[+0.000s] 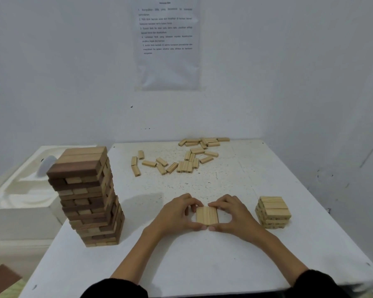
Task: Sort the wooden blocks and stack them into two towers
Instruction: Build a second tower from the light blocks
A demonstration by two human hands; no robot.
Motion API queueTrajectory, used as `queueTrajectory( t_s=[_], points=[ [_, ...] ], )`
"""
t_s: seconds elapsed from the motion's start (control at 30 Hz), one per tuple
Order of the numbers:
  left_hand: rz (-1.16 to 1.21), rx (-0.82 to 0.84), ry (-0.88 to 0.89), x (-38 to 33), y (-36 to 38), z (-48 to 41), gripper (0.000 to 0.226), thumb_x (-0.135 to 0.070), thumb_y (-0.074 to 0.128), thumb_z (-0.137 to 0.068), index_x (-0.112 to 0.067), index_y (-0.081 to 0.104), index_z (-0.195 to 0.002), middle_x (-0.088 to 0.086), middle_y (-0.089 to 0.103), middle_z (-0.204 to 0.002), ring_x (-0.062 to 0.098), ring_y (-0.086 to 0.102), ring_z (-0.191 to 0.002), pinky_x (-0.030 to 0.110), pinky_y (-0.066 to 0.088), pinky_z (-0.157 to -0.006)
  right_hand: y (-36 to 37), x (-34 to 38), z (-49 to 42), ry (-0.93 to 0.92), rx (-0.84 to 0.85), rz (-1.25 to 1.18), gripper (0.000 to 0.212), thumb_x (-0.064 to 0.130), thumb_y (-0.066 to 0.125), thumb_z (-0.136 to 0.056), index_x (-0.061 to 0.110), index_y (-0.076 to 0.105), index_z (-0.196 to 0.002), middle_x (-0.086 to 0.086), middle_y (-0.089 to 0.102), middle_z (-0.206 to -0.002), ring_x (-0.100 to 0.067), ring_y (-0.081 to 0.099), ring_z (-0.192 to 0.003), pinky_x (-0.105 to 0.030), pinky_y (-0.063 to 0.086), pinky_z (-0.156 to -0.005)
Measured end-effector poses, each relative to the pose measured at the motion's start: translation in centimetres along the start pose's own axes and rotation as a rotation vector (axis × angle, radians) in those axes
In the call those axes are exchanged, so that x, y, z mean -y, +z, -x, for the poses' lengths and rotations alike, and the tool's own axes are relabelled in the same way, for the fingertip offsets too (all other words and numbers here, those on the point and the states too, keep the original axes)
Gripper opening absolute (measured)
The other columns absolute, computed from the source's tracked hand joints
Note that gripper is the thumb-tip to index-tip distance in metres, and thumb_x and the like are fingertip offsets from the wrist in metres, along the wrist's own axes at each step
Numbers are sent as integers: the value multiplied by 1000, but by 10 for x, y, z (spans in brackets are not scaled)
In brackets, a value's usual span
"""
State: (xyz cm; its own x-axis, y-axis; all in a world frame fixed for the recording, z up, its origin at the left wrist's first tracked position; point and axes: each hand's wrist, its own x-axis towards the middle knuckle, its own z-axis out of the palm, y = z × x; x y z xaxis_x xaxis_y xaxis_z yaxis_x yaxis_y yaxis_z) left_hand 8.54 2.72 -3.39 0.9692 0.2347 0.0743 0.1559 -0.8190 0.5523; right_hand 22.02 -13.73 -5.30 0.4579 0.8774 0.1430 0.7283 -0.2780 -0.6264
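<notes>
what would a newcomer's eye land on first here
The tall tower of brown wooden blocks at the left stands out first. At centre front, a flat row of pale wooden blocks sits in the grip of the left hand and right hand, with a short pale block stack to its right and loose pale blocks scattered at the far side.

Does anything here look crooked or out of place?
Yes: the tall tower near the table's left edge looks uneven, its layers shifted and not flush. Loose pale blocks lie scattered at the far side.
</notes>
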Motion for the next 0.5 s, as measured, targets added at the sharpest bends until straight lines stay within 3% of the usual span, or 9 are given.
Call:
queueTrajectory(
  t_s=[0.2,0.33,0.5],
  points=[
    [40,-61,6,0,2,2,55,-52,80,-63,-34,62,-111,-18,46,-106,-5,46,-91,14,34,-67,-4,8,2,-12,-2,30,58,49,77,-66,34,57,-119,18,47,-105,2,40,-102,-25,38,-92],
    [41,-128,78,-8,-6,0,53,-47,82,-62,-35,63,-109,-22,43,-108,-6,38,-105,15,36,-74,-24,18,3,-74,-25,180,58,51,74,-68,34,56,-121,17,45,-106,0,36,-99,-26,34,-90],
    [29,-190,195,-51,-19,-19,50,-51,81,-62,-33,64,-106,-24,45,-109,-7,36,-109,15,39,-80,-77,21,14,-87,-72,128,62,70,62,-56,40,60,-110,19,51,-100,0,42,-96,-23,37,-86]
  ],
)
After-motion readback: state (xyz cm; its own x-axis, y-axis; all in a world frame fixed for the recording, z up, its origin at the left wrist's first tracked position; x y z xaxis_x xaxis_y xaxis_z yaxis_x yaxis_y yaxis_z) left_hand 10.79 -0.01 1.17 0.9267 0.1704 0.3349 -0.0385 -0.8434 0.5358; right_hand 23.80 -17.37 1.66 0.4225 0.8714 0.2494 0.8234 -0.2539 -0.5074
